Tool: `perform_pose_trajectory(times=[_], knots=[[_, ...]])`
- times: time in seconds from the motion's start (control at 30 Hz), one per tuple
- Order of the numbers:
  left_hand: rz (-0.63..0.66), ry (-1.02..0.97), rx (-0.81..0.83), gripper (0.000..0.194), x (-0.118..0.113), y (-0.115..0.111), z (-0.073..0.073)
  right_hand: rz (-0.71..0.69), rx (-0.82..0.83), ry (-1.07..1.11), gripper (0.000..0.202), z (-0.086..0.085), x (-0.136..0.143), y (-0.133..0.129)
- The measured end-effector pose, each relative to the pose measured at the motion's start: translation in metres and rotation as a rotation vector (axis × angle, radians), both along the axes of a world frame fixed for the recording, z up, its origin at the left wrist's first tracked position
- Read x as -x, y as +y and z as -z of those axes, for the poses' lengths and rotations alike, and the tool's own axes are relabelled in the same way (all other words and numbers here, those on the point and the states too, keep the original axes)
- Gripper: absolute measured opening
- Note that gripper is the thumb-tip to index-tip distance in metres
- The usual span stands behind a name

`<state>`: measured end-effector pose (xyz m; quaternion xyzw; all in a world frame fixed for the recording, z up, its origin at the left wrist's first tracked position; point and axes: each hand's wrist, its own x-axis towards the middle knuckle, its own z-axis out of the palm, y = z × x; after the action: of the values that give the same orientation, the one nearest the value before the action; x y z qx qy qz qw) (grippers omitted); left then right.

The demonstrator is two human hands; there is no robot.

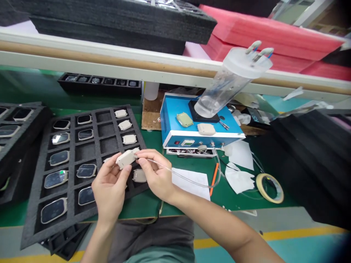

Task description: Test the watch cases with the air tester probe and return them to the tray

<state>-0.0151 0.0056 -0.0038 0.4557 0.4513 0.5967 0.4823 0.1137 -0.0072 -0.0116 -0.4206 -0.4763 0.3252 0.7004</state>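
Over the right side of the black foam tray (71,153), my left hand (111,186) holds a beige watch case (126,158) between thumb and fingers. My right hand (156,175) pinches the end of a clear thin tube (186,179) against the right edge of that case. The tube loops back to the front of a blue machine (175,109). Dark-screened watches (59,158) fill the tray's left columns, and beige watch cases (129,139) lie in its right column. Another case (139,175) is partly behind my right hand.
On the blue machine stand a clear cylinder (219,91) and two cases (206,129). White paper (192,180), an orange pen-like stick (214,179) and a tape roll (270,188) lie at right. Black foam stacks flank the bench; a shelf (109,60) crosses above.
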Motion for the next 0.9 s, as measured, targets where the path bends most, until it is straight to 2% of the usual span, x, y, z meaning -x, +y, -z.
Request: perform_pose_trajectory(times=[0.9], knots=[[0.028, -0.015, -0.003, 0.043, 0.0006, -0.0004, 0.0002, 0.016, 0.004, -0.023, 0.013, -0.0016, 0.0003, -0.0004]])
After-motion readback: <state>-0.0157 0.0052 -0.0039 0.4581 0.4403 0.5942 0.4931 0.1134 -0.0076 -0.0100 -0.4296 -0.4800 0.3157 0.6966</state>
